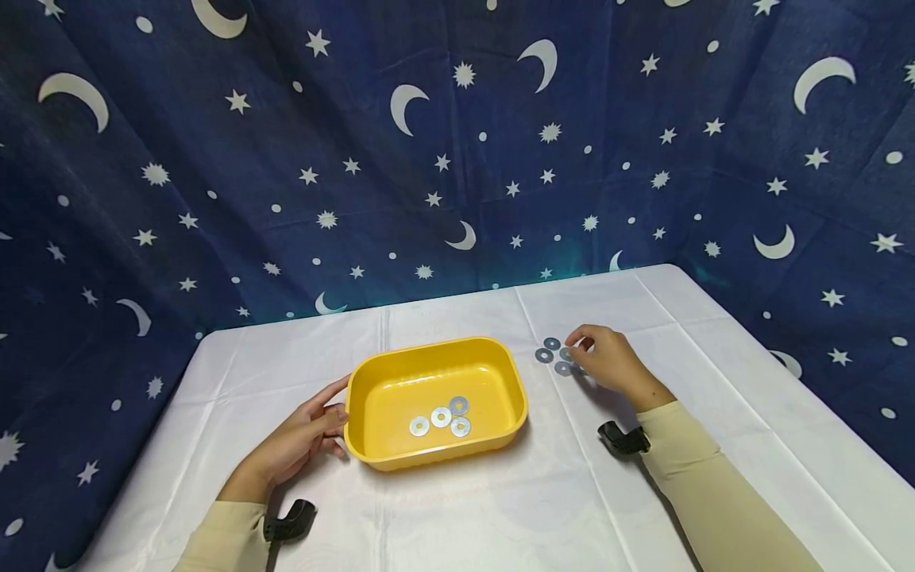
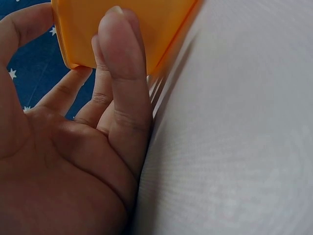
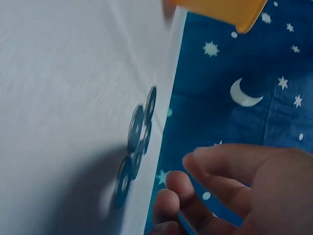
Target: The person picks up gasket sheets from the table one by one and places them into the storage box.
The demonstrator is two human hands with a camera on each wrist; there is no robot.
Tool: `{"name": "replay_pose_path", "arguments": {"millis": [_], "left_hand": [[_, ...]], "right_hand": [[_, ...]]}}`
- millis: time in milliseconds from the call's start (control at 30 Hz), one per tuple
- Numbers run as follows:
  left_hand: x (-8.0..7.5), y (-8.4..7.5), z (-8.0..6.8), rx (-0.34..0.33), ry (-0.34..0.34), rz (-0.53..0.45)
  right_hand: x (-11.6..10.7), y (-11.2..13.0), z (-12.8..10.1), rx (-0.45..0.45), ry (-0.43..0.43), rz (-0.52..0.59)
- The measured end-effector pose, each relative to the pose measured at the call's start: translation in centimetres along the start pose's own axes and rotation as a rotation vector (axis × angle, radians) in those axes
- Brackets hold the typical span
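Observation:
Several silver washers (image 1: 441,417) lie flat inside a yellow rectangular tub (image 1: 429,458). At the tub's left end, my left hand (image 1: 303,437) rests its fingers and thumb against the outer wall and rim. In the left wrist view those fingers (image 2: 68,90) are lightly bent, their tips touching the yellow tub (image 2: 161,24). A second group of washers (image 1: 544,356) lies on the cloth to the right of the tub. Over this group hovers my right hand (image 1: 608,357), fingers loosely bent. The right wrist view shows nothing between its fingertips (image 3: 178,183), with the washers (image 3: 136,128) lying beside them.
A white cloth (image 1: 500,516) with fold creases covers the table. Behind it hangs a dark blue curtain (image 1: 493,199) with moons and stars. Black camera mounts (image 1: 289,522) sit on both wrists, close over the cloth.

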State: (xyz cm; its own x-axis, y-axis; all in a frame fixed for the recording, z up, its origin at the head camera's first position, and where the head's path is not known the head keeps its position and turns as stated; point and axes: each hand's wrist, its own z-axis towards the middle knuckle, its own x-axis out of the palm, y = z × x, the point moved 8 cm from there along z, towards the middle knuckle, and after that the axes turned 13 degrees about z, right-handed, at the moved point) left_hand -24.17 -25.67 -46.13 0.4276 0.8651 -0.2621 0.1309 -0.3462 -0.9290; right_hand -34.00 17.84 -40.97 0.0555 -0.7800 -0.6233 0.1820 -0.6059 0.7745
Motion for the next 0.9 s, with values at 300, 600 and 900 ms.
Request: {"name": "replay_pose_path", "arguments": {"millis": [300,600,900], "left_hand": [[0.0,0.0,0.1,0.002,0.007,0.003],[-0.1,0.1,0.0,0.003,0.006,0.005],[-0.1,0.2,0.1,-0.002,0.0,0.011]], "right_hand": [[0.2,-2.1,-0.1,0.067,0.102,0.034],[0.4,-2.6,-0.3,0.073,0.165,-0.042],[0.4,-2.7,-0.6,0.102,0.181,-0.053]]}}
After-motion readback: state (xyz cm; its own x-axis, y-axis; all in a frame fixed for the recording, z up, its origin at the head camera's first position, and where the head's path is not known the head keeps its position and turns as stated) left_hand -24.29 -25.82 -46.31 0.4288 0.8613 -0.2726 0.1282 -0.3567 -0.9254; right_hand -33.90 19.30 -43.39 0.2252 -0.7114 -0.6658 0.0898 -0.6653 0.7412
